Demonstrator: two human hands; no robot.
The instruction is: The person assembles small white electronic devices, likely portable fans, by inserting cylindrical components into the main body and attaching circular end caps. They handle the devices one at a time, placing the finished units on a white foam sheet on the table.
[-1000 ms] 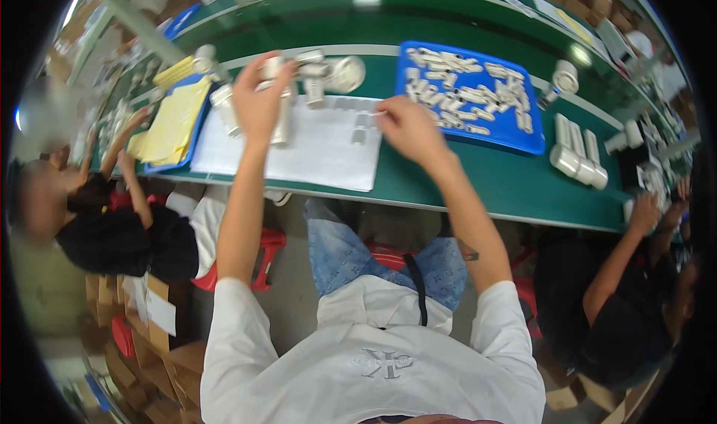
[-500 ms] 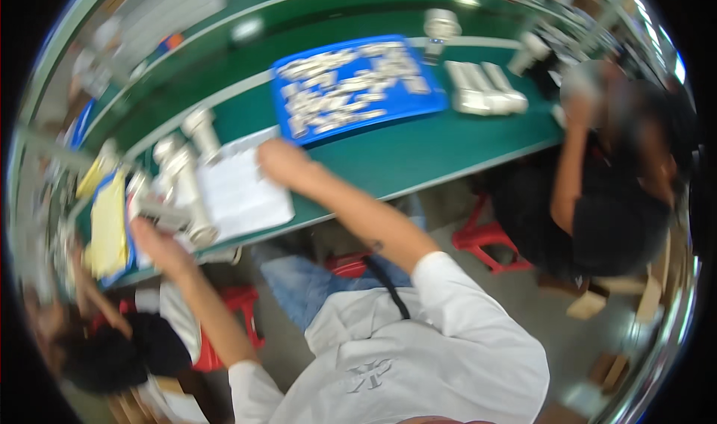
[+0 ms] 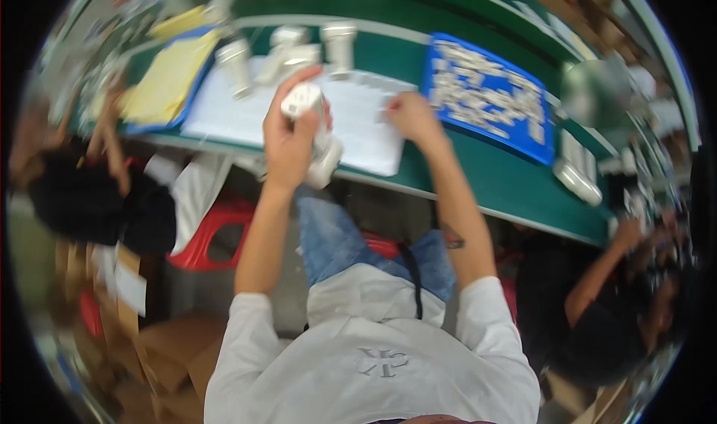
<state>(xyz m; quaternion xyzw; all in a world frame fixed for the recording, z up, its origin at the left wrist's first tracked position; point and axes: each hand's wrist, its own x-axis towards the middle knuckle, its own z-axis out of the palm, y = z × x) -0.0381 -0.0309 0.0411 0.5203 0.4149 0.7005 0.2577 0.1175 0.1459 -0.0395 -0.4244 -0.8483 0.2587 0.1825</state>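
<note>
My left hand is closed around a white plastic cylindrical device, its rounded end tilted up towards me. Just beneath that hand another white cylindrical piece shows at the table's front edge, partly hidden. Over the right part of a white paper sheet, my right hand is closed with its fingertips pinched together; whatever they hold is too small and blurred to name. It is beside the blue tray, which is filled with many small white parts.
Several white devices stand along the paper's back edge. A yellow stack of sheets lies in a blue tray to the left. More white pieces lie right of the parts tray. Co-workers sit on both sides.
The view has turned left, so the table's contents appear shifted right. My left hand has come up holding the white device. My right hand stays by the blue tray, fingers closed.
</note>
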